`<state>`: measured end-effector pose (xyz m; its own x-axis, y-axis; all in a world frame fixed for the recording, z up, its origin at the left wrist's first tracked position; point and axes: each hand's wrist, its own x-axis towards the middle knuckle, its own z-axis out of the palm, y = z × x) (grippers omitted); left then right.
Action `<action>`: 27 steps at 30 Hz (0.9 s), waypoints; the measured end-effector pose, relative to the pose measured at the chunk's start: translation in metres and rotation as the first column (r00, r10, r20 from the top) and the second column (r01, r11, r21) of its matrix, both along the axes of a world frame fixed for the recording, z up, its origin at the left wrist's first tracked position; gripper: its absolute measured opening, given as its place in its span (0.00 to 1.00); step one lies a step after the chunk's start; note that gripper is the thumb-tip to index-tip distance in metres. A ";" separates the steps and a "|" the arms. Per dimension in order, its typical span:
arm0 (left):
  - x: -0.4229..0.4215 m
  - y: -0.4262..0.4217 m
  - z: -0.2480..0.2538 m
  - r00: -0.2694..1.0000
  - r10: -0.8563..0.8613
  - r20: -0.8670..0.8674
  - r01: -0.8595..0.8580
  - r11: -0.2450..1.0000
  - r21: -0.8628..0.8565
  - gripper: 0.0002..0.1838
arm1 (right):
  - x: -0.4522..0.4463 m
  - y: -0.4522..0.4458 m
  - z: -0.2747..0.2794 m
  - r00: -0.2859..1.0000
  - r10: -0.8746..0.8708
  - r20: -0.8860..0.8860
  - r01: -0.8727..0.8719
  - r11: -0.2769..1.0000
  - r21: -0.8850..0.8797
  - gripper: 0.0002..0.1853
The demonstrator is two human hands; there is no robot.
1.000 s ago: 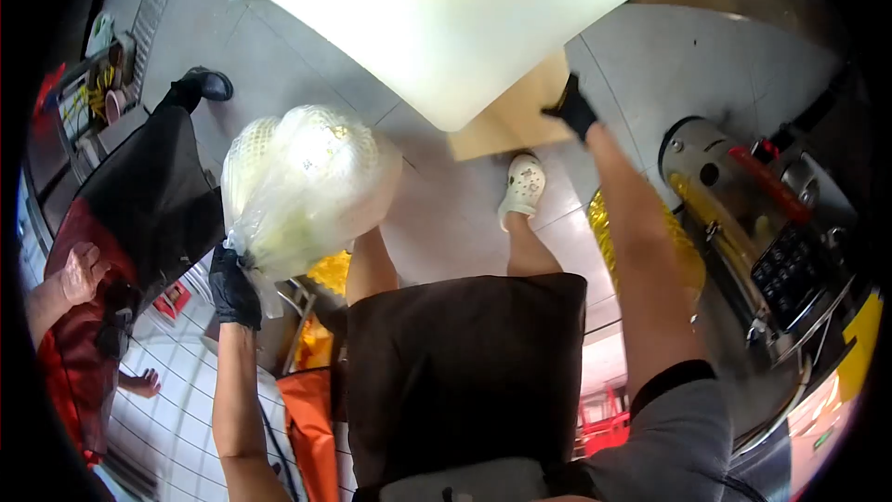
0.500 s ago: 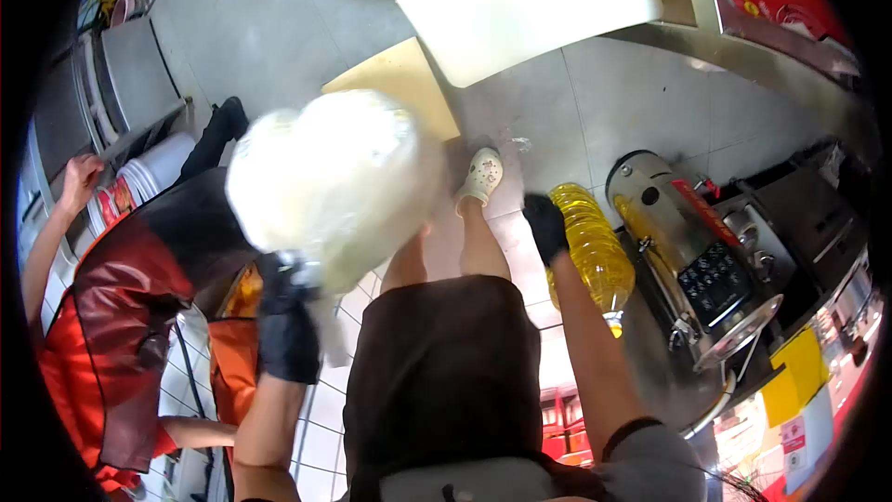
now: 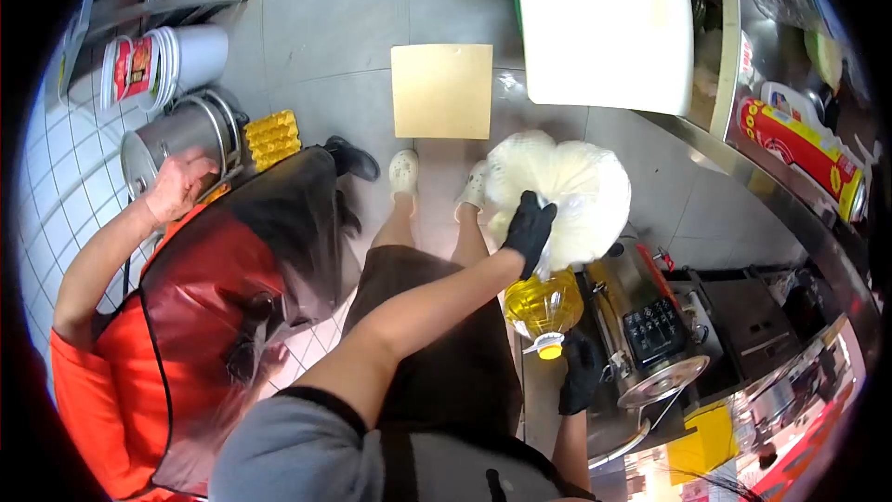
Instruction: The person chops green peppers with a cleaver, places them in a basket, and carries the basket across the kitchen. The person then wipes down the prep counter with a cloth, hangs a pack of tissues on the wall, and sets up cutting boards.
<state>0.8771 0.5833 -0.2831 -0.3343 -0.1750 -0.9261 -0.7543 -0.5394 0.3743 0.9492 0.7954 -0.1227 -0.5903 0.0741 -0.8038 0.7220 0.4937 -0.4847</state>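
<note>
My left hand point(image 3: 531, 234), in a black glove, reaches across to the right. Its fingers are closed round the gathered neck of a bulging plastic bag point(image 3: 590, 200) with white contents whose kind I cannot make out. Right below the bag is a large bottle of yellow oil point(image 3: 546, 302), its yellow cap towards me and its upper part covered by the bag. My right hand point(image 3: 581, 374), also black-gloved, is low beside the bottle, between it and a steel appliance point(image 3: 641, 316). How its fingers are set is too dark to see.
On the left a co-worker in a dark red apron point(image 3: 251, 251) has a hand near a steel pot point(image 3: 177, 144). White buckets point(image 3: 200, 60) stand behind. A cardboard sheet point(image 3: 442, 91) lies on the floor ahead, and a white board point(image 3: 609, 23) juts in at the upper right.
My left hand has carried the bag from the left across to the right, over the bottle. My right hand has drawn back towards me. The co-worker now reaches to the pot.
</note>
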 end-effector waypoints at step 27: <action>0.192 -0.428 0.151 0.839 0.511 -0.188 -0.540 0.734 -0.412 0.08 | -0.173 -0.172 0.022 0.754 0.540 -0.373 -0.578 0.816 0.014 0.09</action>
<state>1.0693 0.1549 -0.1318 -0.1190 -0.7133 -0.6906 -0.3689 -0.6140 0.6978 0.7763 0.6236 -0.1007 -0.7385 -0.4235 -0.5246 0.1082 0.6935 -0.7122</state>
